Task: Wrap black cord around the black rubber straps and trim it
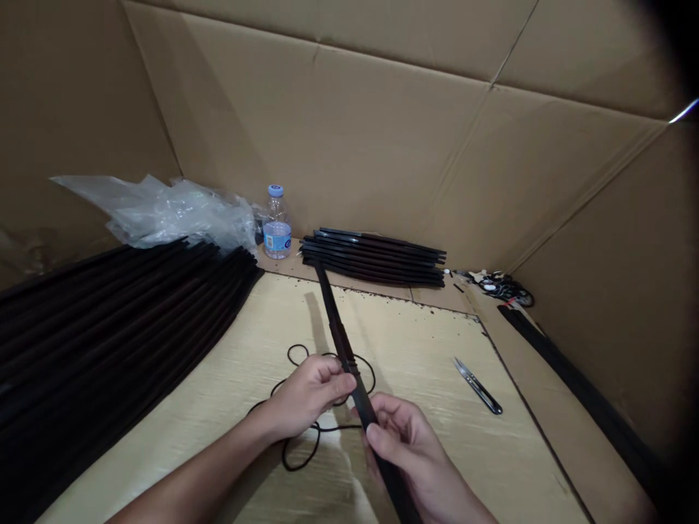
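Plastic bottle of water (276, 236) beyond left hand (306, 393)

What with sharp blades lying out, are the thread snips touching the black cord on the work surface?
Apart. The head view shows the thread snips lying to the right of the black cord, with bare pale sheet plainly between them.

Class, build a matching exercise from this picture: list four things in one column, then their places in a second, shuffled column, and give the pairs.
Things:
1. water bottle
2. snips
3. black cord
4. black strip

Places:
A. lying on the pale board, right of the hands
B. held by the left hand and right hand
C. beside a crumpled plastic bag
D. looped on the board beneath the hands

Pairs: 1C, 2A, 3D, 4B
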{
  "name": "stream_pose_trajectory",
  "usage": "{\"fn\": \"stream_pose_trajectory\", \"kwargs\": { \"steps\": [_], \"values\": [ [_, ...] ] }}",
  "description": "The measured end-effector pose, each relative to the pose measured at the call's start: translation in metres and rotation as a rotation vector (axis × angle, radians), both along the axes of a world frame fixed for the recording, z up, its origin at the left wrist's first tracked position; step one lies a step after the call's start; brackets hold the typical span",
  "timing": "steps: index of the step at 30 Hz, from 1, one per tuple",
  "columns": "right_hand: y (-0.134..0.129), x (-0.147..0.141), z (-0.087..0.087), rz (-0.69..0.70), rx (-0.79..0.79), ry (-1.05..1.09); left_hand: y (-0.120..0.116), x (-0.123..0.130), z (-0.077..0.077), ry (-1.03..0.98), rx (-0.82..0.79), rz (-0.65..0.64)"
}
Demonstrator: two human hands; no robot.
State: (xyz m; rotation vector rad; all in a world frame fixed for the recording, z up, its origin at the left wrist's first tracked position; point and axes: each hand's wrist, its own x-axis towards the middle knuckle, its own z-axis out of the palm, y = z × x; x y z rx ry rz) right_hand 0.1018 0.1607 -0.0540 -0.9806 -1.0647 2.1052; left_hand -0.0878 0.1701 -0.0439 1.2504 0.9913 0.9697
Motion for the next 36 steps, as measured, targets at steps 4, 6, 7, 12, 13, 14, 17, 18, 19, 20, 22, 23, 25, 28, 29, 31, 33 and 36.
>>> {"fn": "stream_pose_trajectory", "kwargs": {
  "steps": [4,6,7,12,13,14,17,18,19,20,22,23,25,28,29,31,33,36],
  "values": [
    [0.002,-0.001,0.009,0.144,0.065,0.095,0.0,-0.001,0.007,0.057,0.047,0.021],
    [0.004,-0.004,0.015,0.082,0.079,0.128,0.002,-0.001,0.008,0.103,0.088,0.083],
    [0.005,-0.005,0.017,0.034,0.082,0.133,0.002,-0.001,0.007,0.128,0.11,0.121],
    [0.006,-0.007,0.015,-0.073,0.012,0.07,0.004,0.004,0.001,0.109,0.103,0.129],
    [0.005,-0.007,0.013,-0.062,0.005,0.056,0.004,0.005,0.001,0.091,0.082,0.114],
    [0.004,-0.006,0.012,-0.044,0.003,0.043,0.003,0.006,0.001,0.081,0.064,0.103],
    [0.001,-0.005,0.012,-0.002,0.015,0.031,0.002,0.007,0.004,0.082,0.042,0.085],
    [0.0,-0.005,0.014,-0.002,0.015,0.044,0.002,0.006,0.005,0.085,0.043,0.085],
    [0.0,-0.006,0.017,-0.012,0.006,0.064,0.002,0.006,0.005,0.093,0.049,0.091],
    [0.0,-0.006,0.02,-0.03,-0.012,0.086,0.002,0.005,0.006,0.106,0.063,0.104],
    [0.0,-0.006,0.024,-0.078,-0.048,0.116,0.003,0.004,0.006,0.127,0.087,0.129],
    [0.001,-0.006,0.025,-0.095,-0.056,0.115,0.003,0.003,0.005,0.129,0.088,0.13],
    [0.002,-0.005,0.024,-0.084,-0.048,0.078,0.002,0.003,0.005,0.111,0.072,0.107],
    [0.002,-0.001,0.019,0.015,0.013,0.024,-0.001,0.002,0.007,0.109,0.042,0.043],
    [0.002,0.0,0.018,0.044,0.044,0.014,-0.001,0.002,0.008,0.12,0.045,0.03],
    [0.002,0.003,0.017,0.067,0.108,0.014,-0.001,0.001,0.01,0.136,0.068,0.024],
    [0.002,0.004,0.019,0.085,0.13,0.033,-0.001,0.0,0.01,0.142,0.1,0.044],
    [0.003,0.002,0.023,0.064,0.105,0.065,0.001,0.001,0.008,0.185,0.135,0.114]
  ]
}}
